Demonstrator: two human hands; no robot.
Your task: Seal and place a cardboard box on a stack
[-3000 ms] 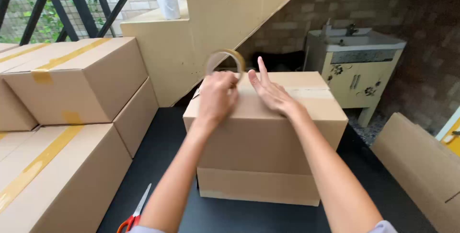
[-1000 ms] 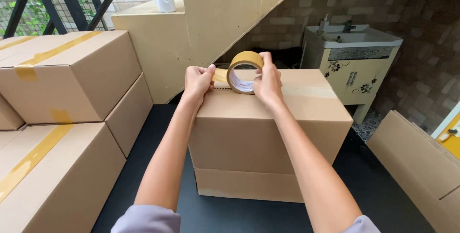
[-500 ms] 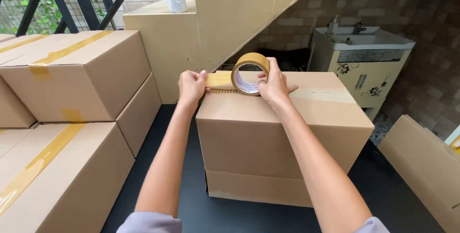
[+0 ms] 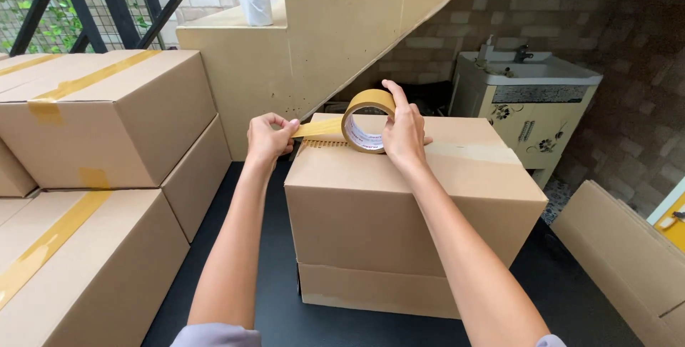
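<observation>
Head view looks down on 2 bare forearms reaching over a cardboard box (image 4: 399, 204) that stands on a dark tabletop (image 4: 278, 304). Right hand (image 4: 403, 133) is clasped round a roll of brown packing tape (image 4: 365, 120), fingers over the top and far side, palm behind it; roll stands on edge on the box's top face near the far left corner, touching the cardboard. Left hand (image 4: 270, 136) is pinched closed on the free end of the tape strip (image 4: 317, 128), thumb and forefinger gripping it just left of the box's edge. Strip runs taut between the 2 hands, approx level w/ the box top and just above its far edge. So the roll sits inside the right grip, the loose end inside the left, w/ the short pulled-out length between them.

Left of the arms: stacked cardboard boxes (image 4: 107, 118), already sealed w/ yellowish tape along their seams. Behind the box: pale stair structure (image 4: 342, 26) w/ a white paper roll (image 4: 255, 3) on a step, black railing at upper left. Right rear: a small sink cabinet (image 4: 528, 97) against a brick wall. Flat cardboard sheet (image 4: 621, 261) leans at lower right.
</observation>
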